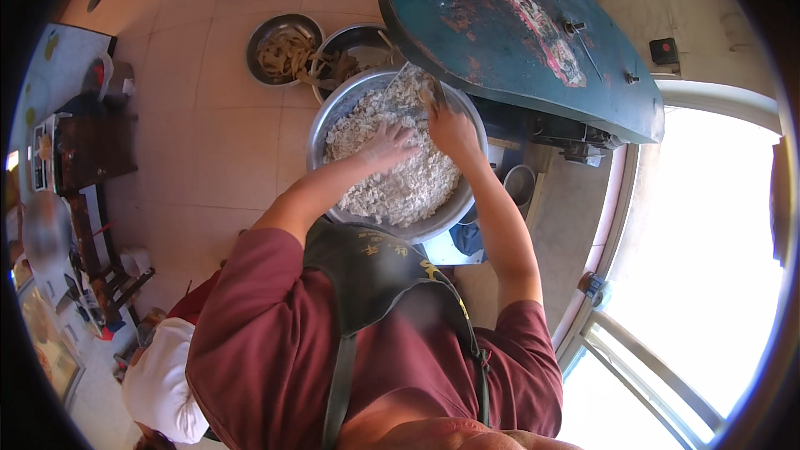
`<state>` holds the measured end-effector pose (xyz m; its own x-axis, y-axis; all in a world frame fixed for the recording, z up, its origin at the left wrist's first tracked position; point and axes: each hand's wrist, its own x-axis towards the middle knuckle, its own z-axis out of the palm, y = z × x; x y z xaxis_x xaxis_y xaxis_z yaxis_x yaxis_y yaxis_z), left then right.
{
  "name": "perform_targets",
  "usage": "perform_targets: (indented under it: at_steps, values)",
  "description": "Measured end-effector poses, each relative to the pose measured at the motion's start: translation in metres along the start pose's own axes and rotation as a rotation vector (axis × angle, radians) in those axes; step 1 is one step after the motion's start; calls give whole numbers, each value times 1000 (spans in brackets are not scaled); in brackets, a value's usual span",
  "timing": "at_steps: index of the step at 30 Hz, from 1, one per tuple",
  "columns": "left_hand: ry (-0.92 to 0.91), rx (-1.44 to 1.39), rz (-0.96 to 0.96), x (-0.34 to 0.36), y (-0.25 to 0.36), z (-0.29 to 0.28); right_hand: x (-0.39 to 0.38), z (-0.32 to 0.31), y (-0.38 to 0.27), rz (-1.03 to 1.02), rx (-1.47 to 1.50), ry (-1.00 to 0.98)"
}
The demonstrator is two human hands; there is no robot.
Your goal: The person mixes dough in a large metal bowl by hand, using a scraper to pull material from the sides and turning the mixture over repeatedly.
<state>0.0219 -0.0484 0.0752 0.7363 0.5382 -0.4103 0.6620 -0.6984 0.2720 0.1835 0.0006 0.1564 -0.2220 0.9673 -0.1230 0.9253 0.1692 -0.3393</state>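
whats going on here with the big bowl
A person in a dark red shirt and apron has both hands in a large metal basin of crumbly, flour-like dough. The left hand presses into the mix; the right hand holds a flat scraper. Two smaller bowls stand on the floor beyond.

Large steel basin [327,117] on floor, heaped with crumbly white dough [400,179].

Dough crumbs [400,179] fill the basin [321,129]; two bowls [279,46] lie behind.
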Motion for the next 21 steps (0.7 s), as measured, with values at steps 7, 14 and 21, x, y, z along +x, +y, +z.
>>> perform_targets:
  at_steps: [7,14,21]
  values:
    - [275,-407,-143,20,-29,61,-4,-23,-18,125,45,-146]
    - [317,-399,-186,5,-11,23,38,10,-19,159,-53,-201]
    - [481,-517,-169,-10,-3,18,20,23,-34,61,-50,-153]
